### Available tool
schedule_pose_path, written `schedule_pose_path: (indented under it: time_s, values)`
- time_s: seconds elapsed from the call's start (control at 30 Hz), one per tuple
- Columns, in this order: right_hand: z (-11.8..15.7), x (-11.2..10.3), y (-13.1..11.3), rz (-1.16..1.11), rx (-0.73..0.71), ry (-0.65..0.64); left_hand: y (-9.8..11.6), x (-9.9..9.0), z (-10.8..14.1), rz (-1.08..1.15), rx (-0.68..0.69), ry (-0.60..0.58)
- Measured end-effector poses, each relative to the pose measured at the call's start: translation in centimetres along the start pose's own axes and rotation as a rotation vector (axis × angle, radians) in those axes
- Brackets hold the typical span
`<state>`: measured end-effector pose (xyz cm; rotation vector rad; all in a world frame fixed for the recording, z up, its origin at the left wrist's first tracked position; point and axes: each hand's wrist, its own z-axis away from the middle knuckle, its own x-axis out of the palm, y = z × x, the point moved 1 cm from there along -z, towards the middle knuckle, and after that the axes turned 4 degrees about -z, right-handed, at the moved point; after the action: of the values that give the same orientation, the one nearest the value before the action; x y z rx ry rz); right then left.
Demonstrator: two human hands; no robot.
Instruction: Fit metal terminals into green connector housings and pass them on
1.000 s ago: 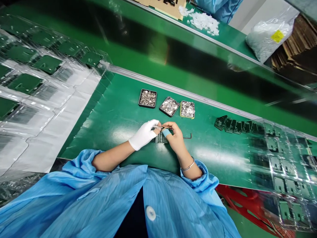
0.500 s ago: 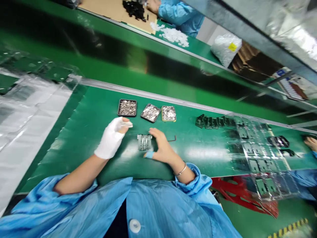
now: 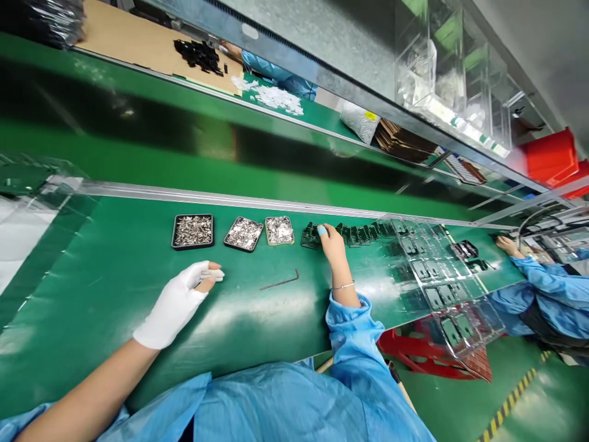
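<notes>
My left hand (image 3: 177,307), in a white glove with bare thumb and fingertip, hovers over the green table (image 3: 239,331), its fingers slightly curled and nothing seen between them. At the left end of a row of dark green plates (image 3: 363,234), my right hand (image 3: 332,245) reaches down onto the plates, blue tape on its thumb. Its fingertips are partly hidden, so whether it grips a plate is unclear. An L-shaped hex key (image 3: 281,282) lies between my hands. Behind it stand three small trays of metal parts (image 3: 193,231), (image 3: 243,234), (image 3: 279,230).
Clear plastic trays (image 3: 435,267) with green plates stand at the right, some over the table's front edge. A co-worker's hand (image 3: 508,245) is at the far right. A metal shelf (image 3: 322,55) crosses above. A red stool (image 3: 414,353) stands below.
My right hand has moved from beside a green plate in front of me to the row of plates on the right. That plate no longer shows there. The view has shifted right.
</notes>
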<state>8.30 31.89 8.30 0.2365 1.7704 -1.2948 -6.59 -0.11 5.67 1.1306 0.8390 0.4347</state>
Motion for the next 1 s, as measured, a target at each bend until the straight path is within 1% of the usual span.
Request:
schedule_pose_path:
  time_s: [0.03, 0.1, 0.17, 0.2, 0.23, 0.27, 0.3, 0.37, 0.4, 0.47, 0.5, 0.57, 0.6, 0.63, 0.67, 0.7, 0.73, 0.8, 0.87, 0.93, 1.0]
  values:
    - [0.2, 0.4, -0.2, 0.025, -0.049, 0.027, -0.2, 0.1, -0.2, -0.007, 0.006, 0.003]
    - [1.0, 1.2, -0.9, 0.140, -0.226, 0.036, -0.5, 0.2, -0.4, -0.020, 0.040, 0.015]
    - [1.9, 1.8, -1.5, 0.315, -0.447, -0.009, -0.4, 0.5, -0.4, -0.028, 0.106, 0.019]
    - [2.1, 1.9, -1.6, 0.389, -0.517, -0.026, -0.2, 0.6, -0.3, -0.033, 0.130, 0.027]
    - [2.2, 1.8, -1.4, 0.441, -0.563, -0.026, 0.0, 0.7, -0.2, -0.041, 0.157, 0.020]
    - [2.0, 1.7, -1.0, 0.475, -0.582, 0.001, 0.2, 0.6, -0.1, -0.057, 0.185, 0.012]
    - [1.6, 1.6, -0.4, 0.494, -0.593, 0.038, 0.4, 0.3, 0.0, -0.082, 0.196, 0.028]
    - [0.4, 1.7, 1.0, 0.504, -0.613, 0.127, 0.7, -1.0, 0.2, -0.147, 0.213, 0.073]
    - [-0.2, 1.8, 1.6, 0.499, -0.609, 0.173, 1.0, -2.1, 0.5, -0.186, 0.220, 0.101]
    - [-0.6, 1.9, 2.2, 0.453, -0.609, 0.250, 1.5, -5.1, 1.8, -0.256, 0.229, 0.160]
    - [-0.4, 1.8, 2.3, 0.398, -0.624, 0.277, 1.8, -7.0, 2.7, -0.301, 0.235, 0.196]
    - [0.4, 1.7, 1.7, 0.295, -0.648, 0.288, 2.2, -11.4, 4.6, -0.439, 0.232, 0.264]
    - [0.9, 1.8, 1.3, 0.253, -0.659, 0.271, 2.3, -13.8, 5.5, -0.633, 0.228, 0.308]
    - [1.4, 1.9, 0.8, 0.223, -0.672, 0.240, 2.3, -16.3, 6.1, -0.858, 0.178, 0.324]
    - [1.8, 2.1, 0.3, 0.202, -0.688, 0.200, 2.2, -18.8, 6.5, -1.077, 0.096, 0.322]
    - [2.1, 2.4, -0.1, 0.189, -0.705, 0.155, 2.0, -21.2, 6.6, -1.275, -0.013, 0.297]
    - [2.4, 2.8, -0.5, 0.181, -0.724, 0.113, 1.9, -23.3, 6.3, -1.434, -0.113, 0.269]
    - [2.8, 3.6, -1.2, 0.166, -0.764, 0.055, 1.7, -26.6, 4.8, -1.497, -0.157, 0.265]
    - [3.4, 4.2, -1.7, 0.153, -0.794, 0.030, 1.6, -28.4, 2.1, -1.504, -0.140, 0.269]
    - [4.1, 4.7, -2.1, 0.143, -0.818, 0.015, 1.7, -28.8, -1.5, -1.485, -0.095, 0.249]
    - [4.8, 5.1, -2.1, 0.137, -0.828, 0.004, 2.0, -28.5, -5.5, -1.445, -0.045, 0.219]
